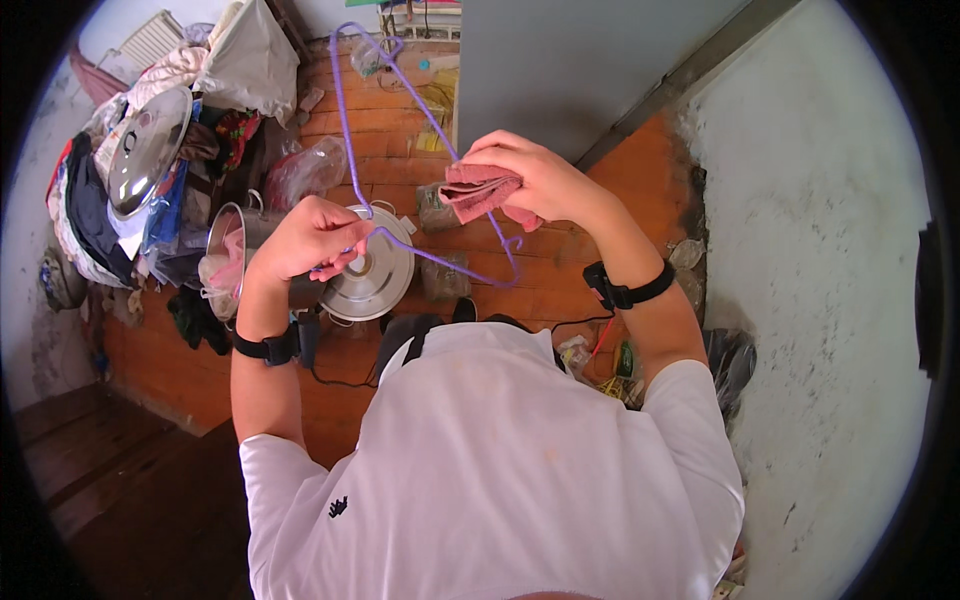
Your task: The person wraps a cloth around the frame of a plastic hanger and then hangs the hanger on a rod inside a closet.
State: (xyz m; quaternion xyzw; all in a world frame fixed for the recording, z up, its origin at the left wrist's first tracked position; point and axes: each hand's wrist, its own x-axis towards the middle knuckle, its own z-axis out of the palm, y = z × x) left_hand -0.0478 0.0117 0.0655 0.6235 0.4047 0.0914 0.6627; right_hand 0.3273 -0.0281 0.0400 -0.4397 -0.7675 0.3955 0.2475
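A purple clothes hanger (350, 130) is held up in front of me, tilted, with its long bar to the right. My left hand (318, 238) is closed on it at the corner where its two arms meet; the fingers hide that part. My right hand (530, 175) grips a folded dusty-red cloth (475, 192), which covers a stretch of the long bar. Whether the cloth wraps fully round the bar, I cannot tell. Below my left hand is a round metal lid (372, 275), beside a large metal pot (228, 235) with pink cloth in it.
Heaped clothes (85, 220) with a shiny lid (150, 150) on them stand at the left. Clear plastic bags (310, 170) lie on the orange plank floor (375, 125). A grey panel (570, 70) rises ahead, and a whitish wall (820, 250) runs along my right.
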